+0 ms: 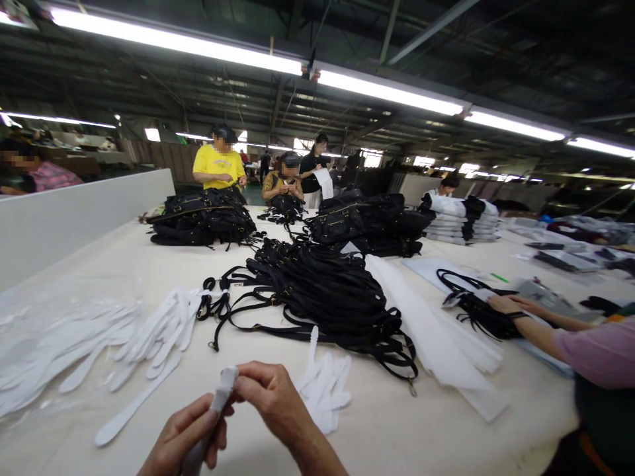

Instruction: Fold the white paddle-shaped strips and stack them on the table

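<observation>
1. A worker's left hand [186,433] and right hand [270,393] met low over the pale surface [436,423], both closed on one narrow white strip [218,400] held just above it.
2. The left grip wrapped the strip's lower length, fingers curled around it; the right grip pinched the strip's upper end between thumb and fingertips. Neither grip was open.
3. More white strips [149,337] lay fanned out to the left, and a smaller bunch [325,390] sat just beside the right hand.
4. A heap of black straps [327,291] with metal fittings filled the middle of the surface, well beyond the hands.
5. Across the surface, a co-worker's hand [503,304] rested on a black bag [483,314]; other people stood at stacked bags [203,218] farther back.
6. Judged from the hold, the work would go best with the left hand keeping the strip steady and taut while the right fingertips worked only its end, close to the pinch.
</observation>
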The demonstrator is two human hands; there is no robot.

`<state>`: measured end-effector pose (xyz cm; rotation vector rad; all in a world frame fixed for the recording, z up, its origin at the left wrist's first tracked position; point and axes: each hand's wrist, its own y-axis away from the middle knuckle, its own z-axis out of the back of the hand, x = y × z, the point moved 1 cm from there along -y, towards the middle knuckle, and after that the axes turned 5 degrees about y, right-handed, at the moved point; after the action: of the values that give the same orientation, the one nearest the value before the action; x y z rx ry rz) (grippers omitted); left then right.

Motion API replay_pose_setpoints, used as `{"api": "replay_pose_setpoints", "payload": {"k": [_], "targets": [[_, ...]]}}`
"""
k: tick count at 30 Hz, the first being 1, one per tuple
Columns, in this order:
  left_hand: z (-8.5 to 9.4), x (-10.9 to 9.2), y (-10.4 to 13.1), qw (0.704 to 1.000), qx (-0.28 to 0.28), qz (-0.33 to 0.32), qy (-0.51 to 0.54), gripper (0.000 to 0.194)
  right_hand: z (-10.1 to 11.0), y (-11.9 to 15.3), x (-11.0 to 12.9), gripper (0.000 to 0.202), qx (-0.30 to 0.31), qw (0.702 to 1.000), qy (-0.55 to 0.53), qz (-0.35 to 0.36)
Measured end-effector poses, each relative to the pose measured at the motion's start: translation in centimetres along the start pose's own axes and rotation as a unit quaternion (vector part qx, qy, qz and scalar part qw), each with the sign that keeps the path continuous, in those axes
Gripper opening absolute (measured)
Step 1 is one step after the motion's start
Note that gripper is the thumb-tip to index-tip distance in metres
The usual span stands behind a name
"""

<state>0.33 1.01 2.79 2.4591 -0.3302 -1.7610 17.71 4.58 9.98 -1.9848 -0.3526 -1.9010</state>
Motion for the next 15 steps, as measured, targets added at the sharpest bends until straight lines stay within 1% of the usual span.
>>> {"api": "replay_pose_setpoints", "payload": {"k": [4,8,12,15], "targets": [[0.1,-0.5,0.4,0.995,-0.03,-0.036,-0.085,0.043,-0.3,-0.2,-0.3,0.018,-0.036,0.998,-0.041,-0.009],[-0.6,-1.0,1.0,0.986,-0.044,-0.048,-0.154,0.043,-0.6,-0.3,-0.6,0.011,-0.075,0.994,-0.071,-0.02],[-1.5,-0.9,1.2,0.984,-0.052,-0.075,-0.151,0.045,-0.4,-0.5,-1.2,0.013,-0.125,0.989,-0.073,-0.027],[-1.7,-0.6,0.7,0.984,-0.094,-0.066,-0.137,0.044,-0.3,-0.5,-1.6,0.014,-0.151,0.986,-0.068,-0.029]]}}
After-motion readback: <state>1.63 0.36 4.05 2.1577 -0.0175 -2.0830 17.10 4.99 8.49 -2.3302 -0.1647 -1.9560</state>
